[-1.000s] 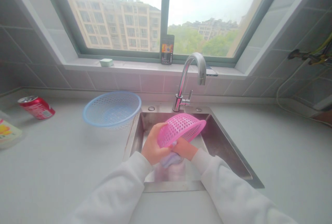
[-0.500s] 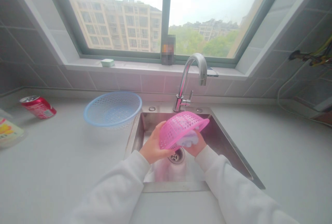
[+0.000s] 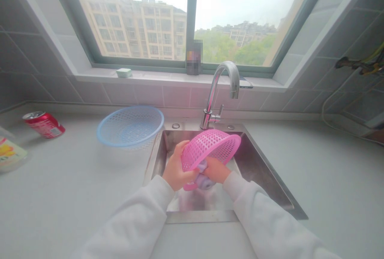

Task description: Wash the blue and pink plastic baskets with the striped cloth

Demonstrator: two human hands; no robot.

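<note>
A pink plastic colander (image 3: 207, 143), full of small holes, is tilted on its side over the steel sink (image 3: 261, 171). My left hand (image 3: 177, 169) grips its left rim, thumb on the inner side. Inside the colander's lower left, my right hand (image 3: 216, 169) presses a bunched lilac cloth (image 3: 205, 181) against the wall. Most of the right fingers are hidden by the cloth and the colander. The chrome faucet (image 3: 219, 87) stands behind the colander, and no water shows from its spout.
A blue basket (image 3: 130, 145) sits on the counter left of the sink. Farther left are a red can (image 3: 45, 125) and a partly cut-off container with a yellow label (image 3: 10, 153). On the windowsill lie a pale green block (image 3: 124, 72) and a flat dark object (image 3: 246, 84).
My right hand and the cloth have moved left and down along the colander's inside. The colander has turned, so more of its inner wall shows. The left hand has shifted only slightly.
</note>
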